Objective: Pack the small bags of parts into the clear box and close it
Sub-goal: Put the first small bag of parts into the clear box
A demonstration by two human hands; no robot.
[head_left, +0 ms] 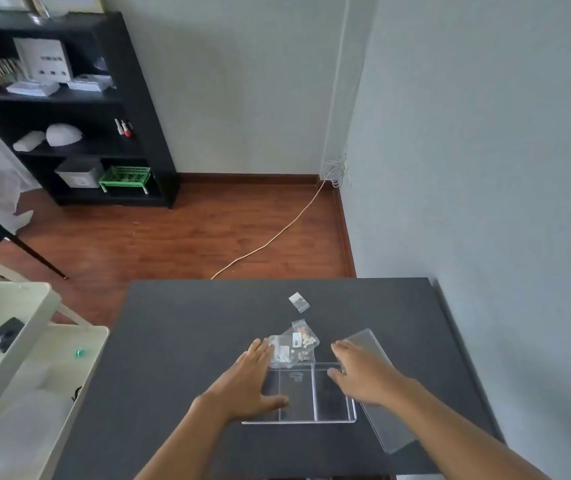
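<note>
A clear box (299, 419) with three compartments lies open on the dark table (180, 341). My left hand (247, 379) rests flat over its left side, fingers apart. My right hand (363, 374) lies over its right side, fingers spread, holding nothing. The clear lid (386, 429) lies flat to the right, partly under my right forearm. A pile of small clear bags of parts (298, 342) sits just beyond the box's far edge, touching my left fingertips. One more small bag (299, 302) lies alone farther back.
A cream plastic cart (10, 344) stands left of the table. A grey wall (485, 168) runs along the table's right edge. Beyond the table are wooden floor, a cable (277, 233) and a black shelf (69, 109).
</note>
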